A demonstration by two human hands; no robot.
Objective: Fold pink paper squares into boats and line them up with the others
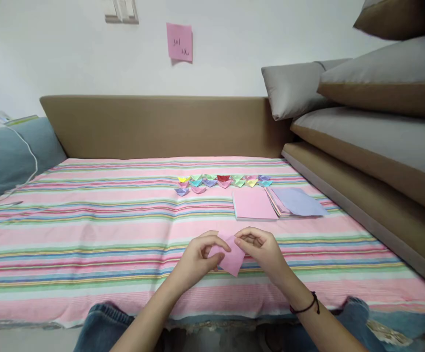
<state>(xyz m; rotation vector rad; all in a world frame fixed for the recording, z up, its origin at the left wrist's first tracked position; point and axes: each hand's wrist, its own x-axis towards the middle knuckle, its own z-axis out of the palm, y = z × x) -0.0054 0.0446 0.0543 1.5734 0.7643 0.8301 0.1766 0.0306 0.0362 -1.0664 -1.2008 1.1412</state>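
Observation:
Both my hands hold a folded pink paper (230,258) just above the striped bedsheet (88,234). My left hand (198,259) pinches its left side with fingers closed. My right hand (262,249) grips the upper right edge, fingers curled; a black band circles that wrist. Beyond my hands lies a pink paper stack (252,204) and beside it a stack topped by a lavender sheet (298,201). Further back, several small folded paper boats (222,182) in mixed colours sit in rows.
A brown headboard (161,124) runs along the back under a wall with a pink sticky note (179,42). Grey and brown cushions (373,98) are piled at right. A blue-grey pillow (10,151) and a white cable lie at left. My jeans-clad knees show at the bottom.

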